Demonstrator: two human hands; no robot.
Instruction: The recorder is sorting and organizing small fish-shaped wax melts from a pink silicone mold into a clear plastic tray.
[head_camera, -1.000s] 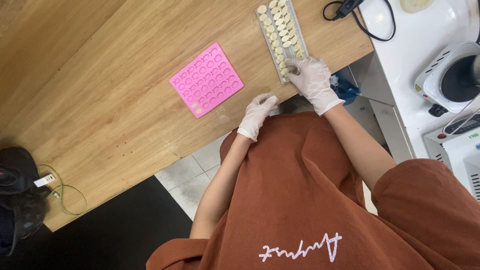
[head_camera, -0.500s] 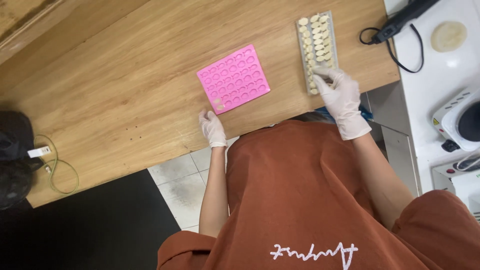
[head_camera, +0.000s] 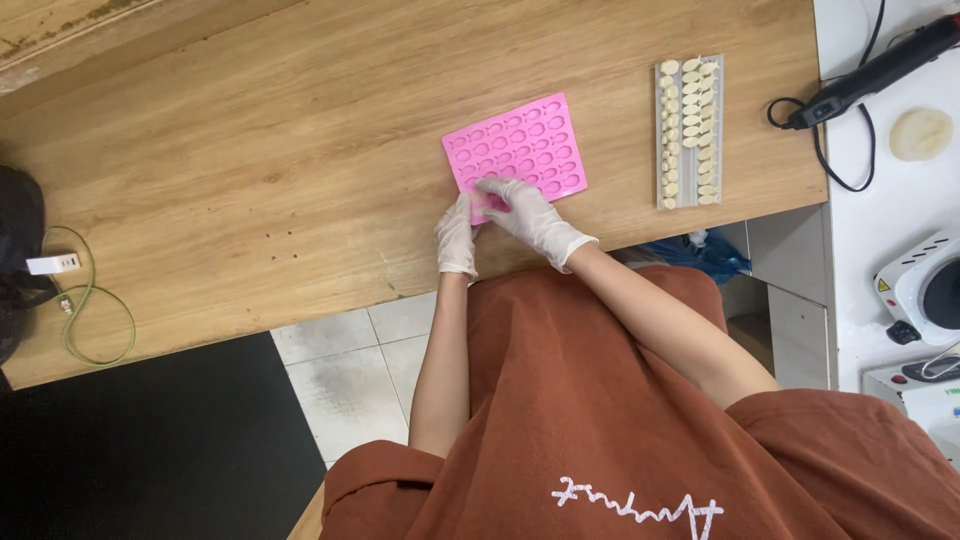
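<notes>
Fingers of the right hand (head_camera: 530, 212) press into the pink mould (head_camera: 515, 150); left hand (head_camera: 457, 235) pinches its near edge. Hard pressing could skid it toward the tray (head_camera: 688, 132).

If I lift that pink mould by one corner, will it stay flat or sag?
The pink mould is thin and looks rubbery, so it would probably sag. It lies flat on the table, so it likely slides rather than tips. Both the left hand and the right hand touch its near edge.
</notes>
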